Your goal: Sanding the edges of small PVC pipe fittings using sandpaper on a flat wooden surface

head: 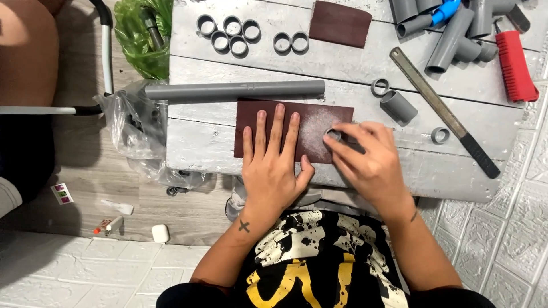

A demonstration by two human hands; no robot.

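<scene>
Pipe ring [333,135] pinched in right hand [371,165], seemingly; left hand [274,168] flat on sandpaper [311,122]

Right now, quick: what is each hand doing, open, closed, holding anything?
Left hand: open, flat on the brown sandpaper sheet.
Right hand: closed, fingertips pinching a small grey pipe ring against the sandpaper.
</scene>
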